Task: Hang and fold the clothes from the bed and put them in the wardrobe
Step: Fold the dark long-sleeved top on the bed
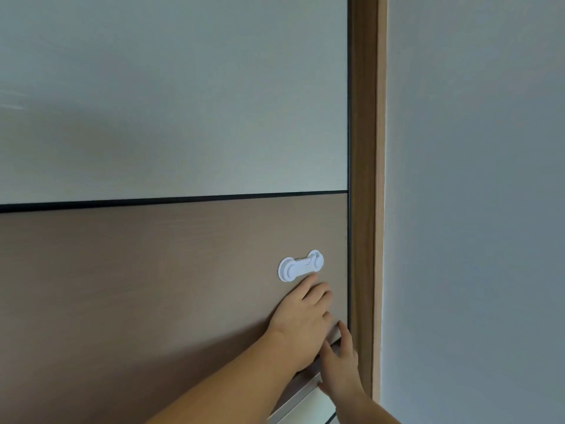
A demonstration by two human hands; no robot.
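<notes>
Your right hand (pixel 341 367) is nearest, low by the edge of the wardrobe door (pixel 153 286), fingers straight and loose, holding nothing, touching the silver strip (pixel 305 390) there. Your left hand (pixel 301 327) lies flat on the brown door, fingers straight, holding nothing. Its fingertips reach just under the white latch (pixel 301 266). Farther right stand the wooden frame (pixel 363 179) and the grey wall (pixel 474 179).

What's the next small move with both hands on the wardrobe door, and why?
Probably slide the door left, away from the frame. The left hand lies flat on the brown panel just below the white child lock, the right hand rests on the metal strip at the door's edge, and the door sits shut against the frame.
</notes>
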